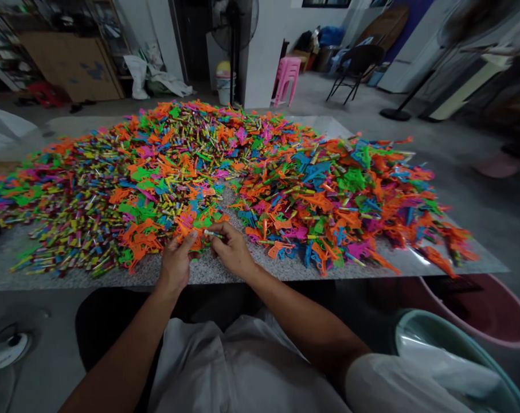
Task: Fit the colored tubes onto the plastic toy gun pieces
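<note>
My left hand [176,265] is closed at the near edge of the pile, thumb and fingers on an orange plastic toy gun [186,223]; where that piece ends and the pile behind begins is hard to make out. Close beside it, my right hand [234,251] pinches a small slim tube [212,233] with a white end pointing left. Behind both hands lie toy guns in orange, green, blue and pink. A heap of short coloured tubes [77,221] spreads to the left, and a heap of toy guns with tubes among them [324,201] to the right.
The heaps cover much of a speckled grey table [260,269]. A pink tub [496,310] and a green tub [440,327] with clear plastic stand at the lower right. Beyond the table are a standing fan [234,26], pink stools [288,77] and a black chair [358,63].
</note>
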Tool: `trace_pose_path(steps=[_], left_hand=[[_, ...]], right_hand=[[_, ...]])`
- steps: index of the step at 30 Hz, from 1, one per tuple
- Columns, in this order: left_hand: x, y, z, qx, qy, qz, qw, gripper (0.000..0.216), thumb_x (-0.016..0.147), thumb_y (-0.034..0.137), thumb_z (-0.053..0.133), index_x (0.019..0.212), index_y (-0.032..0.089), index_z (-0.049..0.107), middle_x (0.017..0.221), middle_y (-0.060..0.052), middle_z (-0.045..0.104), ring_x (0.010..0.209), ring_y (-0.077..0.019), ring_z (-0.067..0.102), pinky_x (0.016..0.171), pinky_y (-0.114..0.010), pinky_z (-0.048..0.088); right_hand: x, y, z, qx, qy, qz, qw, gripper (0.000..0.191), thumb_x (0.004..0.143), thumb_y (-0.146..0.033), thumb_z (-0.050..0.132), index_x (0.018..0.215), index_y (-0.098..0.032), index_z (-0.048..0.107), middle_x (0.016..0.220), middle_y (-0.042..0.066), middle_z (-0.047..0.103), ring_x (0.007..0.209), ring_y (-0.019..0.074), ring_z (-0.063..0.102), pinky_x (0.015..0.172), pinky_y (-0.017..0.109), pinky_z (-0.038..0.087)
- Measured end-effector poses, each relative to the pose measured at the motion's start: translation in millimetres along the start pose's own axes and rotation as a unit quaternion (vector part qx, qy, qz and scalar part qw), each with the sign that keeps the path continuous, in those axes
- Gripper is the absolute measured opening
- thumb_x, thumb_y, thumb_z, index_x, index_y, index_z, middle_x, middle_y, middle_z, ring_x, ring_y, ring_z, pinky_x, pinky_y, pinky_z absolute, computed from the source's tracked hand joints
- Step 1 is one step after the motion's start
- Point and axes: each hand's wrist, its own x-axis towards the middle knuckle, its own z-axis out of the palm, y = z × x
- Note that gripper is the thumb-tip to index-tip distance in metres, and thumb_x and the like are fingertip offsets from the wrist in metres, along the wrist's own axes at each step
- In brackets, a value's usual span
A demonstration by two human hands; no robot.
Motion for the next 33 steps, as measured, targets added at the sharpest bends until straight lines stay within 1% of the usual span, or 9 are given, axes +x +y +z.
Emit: trace_pose_path(steps=[9,13,18,22,24,26,28,30,33], left_hand=[[0,7,4,-0.019,0.003,-0.055,0.998,0.051,0.063,0.047,0.097,0.099,0.018,0.074,0.088,-0.002,0.077,0.068,-0.0148,0.070,0.052,-0.021,0.047],[4,4,1,-0.034,0.009,-0.109,0.993,0.048,0.062,0.039,0.098,0.099,0.019,0.075,0.090,-0.001,0.076,0.068,-0.0118,0.068,0.053,-0.020,0.049],[10,-8,-3,0.043,-0.006,-0.117,0.992,0.056,0.064,0.054,0.095,0.101,0.016,0.076,0.096,-0.006,0.076,0.070,-0.0143,0.069,0.053,-0.022,0.051],[13,-14,-17,0.100,-0.051,-0.083,0.990,0.066,0.069,0.068,0.087,0.109,0.017,0.076,0.104,-0.009,0.076,0.077,-0.0165,0.070,0.058,-0.024,0.054],[15,-20,-28,0.140,-0.037,-0.043,0.989,0.068,0.068,0.070,0.086,0.109,0.017,0.076,0.101,-0.009,0.076,0.077,-0.0170,0.070,0.059,-0.024,0.054],[17,-30,-42,0.183,-0.030,-0.018,0.983,0.067,0.068,0.070,0.085,0.107,0.017,0.076,0.096,-0.008,0.075,0.077,-0.0181,0.069,0.059,-0.025,0.053],[21,-41,-55,0.224,-0.037,-0.009,0.974,0.064,0.071,0.069,0.082,0.107,0.017,0.076,0.095,-0.008,0.075,0.077,-0.0199,0.069,0.061,-0.027,0.053],[24,-51,-63,0.264,-0.050,0.003,0.963,0.059,0.075,0.067,0.079,0.107,0.018,0.077,0.097,-0.009,0.076,0.080,-0.0219,0.069,0.065,-0.030,0.054],[26,-59,-68,0.316,-0.067,0.038,0.946,0.049,0.078,0.062,0.077,0.104,0.020,0.077,0.100,-0.010,0.078,0.089,-0.0256,0.070,0.079,-0.036,0.055]], right_hand=[[-1,0,-5,0.030,-0.037,0.028,0.998,0.023,0.087,-0.030,0.063,0.109,-0.022,0.060,0.081,-0.004,0.066,0.050,0.0087,0.054,0.049,0.023,0.046],[-11,18,4,-0.015,-0.036,0.023,0.999,0.019,0.090,-0.031,0.064,0.107,-0.024,0.060,0.072,-0.006,0.060,0.053,0.0115,0.053,0.050,0.024,0.044],[0,26,-10,-0.086,-0.015,0.047,0.995,0.020,0.088,-0.030,0.066,0.106,-0.024,0.062,0.074,-0.004,0.062,0.057,0.0128,0.056,0.051,0.023,0.044],[49,-15,-68,-0.080,0.124,0.000,0.989,0.024,0.092,-0.042,0.064,0.106,-0.022,0.062,0.083,0.000,0.066,0.060,0.0122,0.059,0.052,0.023,0.046],[77,-40,-97,-0.039,0.242,-0.075,0.966,0.037,0.102,-0.050,0.050,0.128,-0.024,0.058,0.108,0.006,0.071,0.069,0.0125,0.066,0.055,0.023,0.050],[101,-53,-114,-0.039,0.275,-0.105,0.955,0.047,0.105,-0.054,0.045,0.143,-0.027,0.051,0.123,0.009,0.069,0.076,0.0135,0.070,0.058,0.024,0.052],[121,-49,-113,-0.099,0.218,-0.074,0.968,0.047,0.106,-0.051,0.048,0.143,-0.024,0.054,0.122,0.011,0.070,0.077,0.0153,0.072,0.060,0.026,0.054],[138,-33,-100,-0.259,0.100,-0.014,0.960,0.038,0.107,-0.040,0.048,0.133,-0.017,0.063,0.113,0.011,0.074,0.081,0.0183,0.074,0.067,0.028,0.057],[163,-3,-71,-0.565,-0.068,0.041,0.821,0.035,0.107,-0.024,0.043,0.127,-0.012,0.069,0.122,0.017,0.075,0.109,0.0256,0.073,0.091,0.033,0.057]])
